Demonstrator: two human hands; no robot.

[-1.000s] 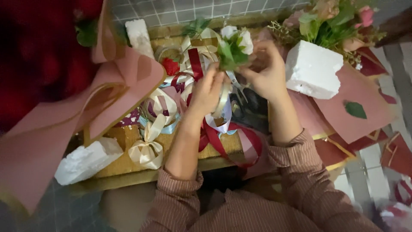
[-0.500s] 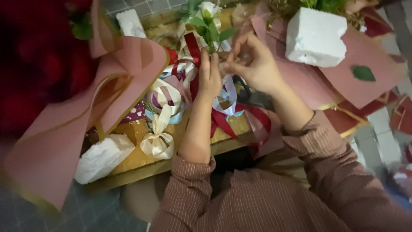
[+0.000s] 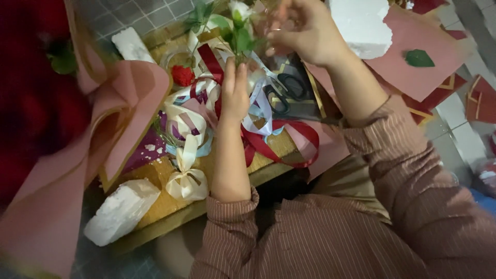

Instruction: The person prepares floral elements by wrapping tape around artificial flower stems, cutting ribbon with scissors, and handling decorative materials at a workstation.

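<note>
We hold a small green sprig (image 3: pixel 235 31) with both hands over the far part of the counter (image 3: pixel 155 204). Its thin stem stands almost straight up and down, leaves and a little white bud at the top, the cut end pointing down toward the ribbons. Our left hand (image 3: pixel 235 93) reaches up from below with its fingers (image 3: pixel 230 70) close together, pinching the bottom of the stem. Our right hand (image 3: pixel 305 31) sits just to the right of the leafy top. Its fingers are curled in near the leaves, but it looks blurry, so we cannot tell if they grip the sprig or only touch it.

Under our left hand lies a messy heap of shiny ribbons (image 3: pixel 206 103) in red, white, pale blue and pink, all looped and curly. A cream ribbon bow (image 3: pixel 187 181) lies nearer to us on the yellow wooden counter. Black scissors (image 3: pixel 284 93) rest flat just right of our left hand. A small red flower head (image 3: pixel 182 75) sits left of the ribbons.

A big sheet of soft pink paper (image 3: pixel 67 170) with a gold edge curls up on the left. A rough white foam block (image 3: pixel 121 209) lies near the front left corner, and another white foam lump (image 3: pixel 361 26) sits far on the right, on a flat pink paper sheet (image 3: pixel 434 57) with one green leaf (image 3: pixel 418 58). Our striped brown sleeves (image 3: pixel 310 232) cover both arms.
</note>
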